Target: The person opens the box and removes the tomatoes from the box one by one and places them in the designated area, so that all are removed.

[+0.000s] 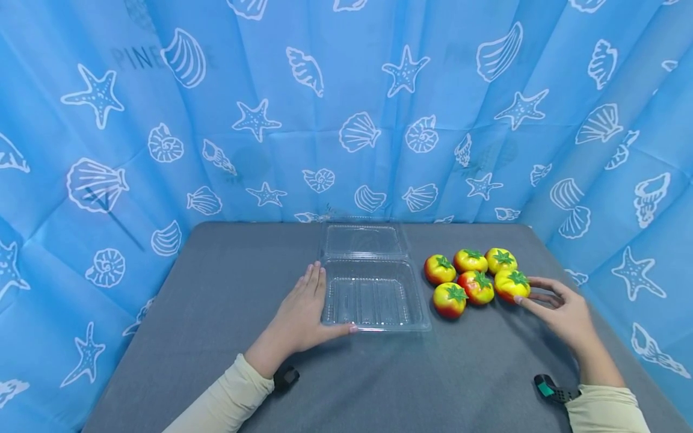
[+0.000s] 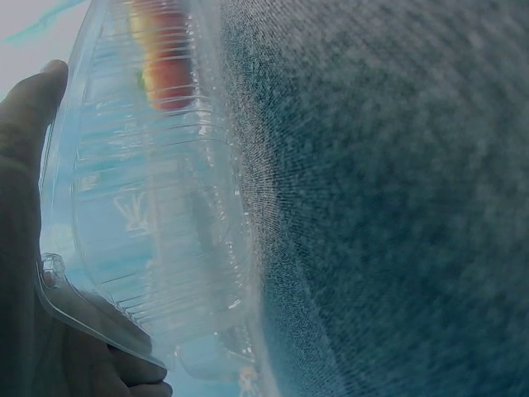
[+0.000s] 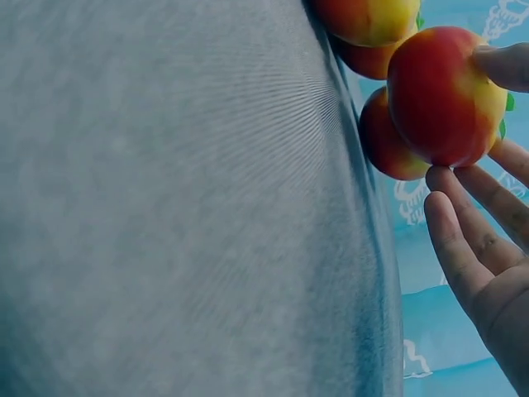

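Observation:
A clear plastic clamshell container (image 1: 373, 329) lies unfolded mid-table, its lid (image 1: 364, 240) laid back toward the curtain. My left hand (image 1: 303, 313) rests against the container's left side with straight fingers, the thumb on its front rim; the left wrist view shows this hand (image 2: 25, 215) beside the clear wall. To the right, my right hand (image 1: 563, 313) pinches a yellow-and-red tomato (image 1: 509, 287) with a green leafy top between thumb and fingers. The right wrist view shows this tomato (image 3: 438, 99) at the fingertips. Whether it is off the table I cannot tell.
Several similar tomatoes (image 1: 449, 300) stand grouped between the container and my right hand. A grey cloth (image 1: 227, 288) covers the table. Behind and at both sides hangs a blue curtain (image 1: 325, 120) with white shells and starfish.

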Motion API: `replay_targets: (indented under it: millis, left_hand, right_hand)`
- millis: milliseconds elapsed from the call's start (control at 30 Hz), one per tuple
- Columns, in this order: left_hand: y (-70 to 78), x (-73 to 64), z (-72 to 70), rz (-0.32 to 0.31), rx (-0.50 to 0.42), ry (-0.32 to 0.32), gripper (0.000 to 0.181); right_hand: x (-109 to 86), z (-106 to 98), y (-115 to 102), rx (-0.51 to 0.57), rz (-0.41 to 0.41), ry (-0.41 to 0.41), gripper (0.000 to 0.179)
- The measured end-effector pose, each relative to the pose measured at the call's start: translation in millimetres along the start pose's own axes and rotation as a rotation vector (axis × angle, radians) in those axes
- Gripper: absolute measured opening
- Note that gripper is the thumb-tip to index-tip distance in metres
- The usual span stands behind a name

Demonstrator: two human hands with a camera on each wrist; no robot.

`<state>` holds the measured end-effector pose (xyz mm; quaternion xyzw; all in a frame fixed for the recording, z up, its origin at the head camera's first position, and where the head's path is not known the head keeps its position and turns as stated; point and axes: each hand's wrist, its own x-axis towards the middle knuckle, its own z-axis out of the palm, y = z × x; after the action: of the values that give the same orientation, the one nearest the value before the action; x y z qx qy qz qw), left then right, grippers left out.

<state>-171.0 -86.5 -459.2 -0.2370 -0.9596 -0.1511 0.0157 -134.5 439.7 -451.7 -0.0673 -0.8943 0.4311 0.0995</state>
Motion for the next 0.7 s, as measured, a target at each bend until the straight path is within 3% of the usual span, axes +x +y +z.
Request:
replay_targets:
  millis: [333, 700]
  left_hand:
    - [1.1, -1.1, -1.0, -0.007, -0.015, -0.003, 0.139]
    - [1.9, -1.5, -2.8, -0.01, -0.017, -0.009, 0.139]
  right_hand:
    - [-0.8, -0.2, 7.8, -0.034, 0.011, -0.061, 0.064]
    - [-0.8, -1.1, 2.5, -0.091, 0.055, -0.102, 0.066]
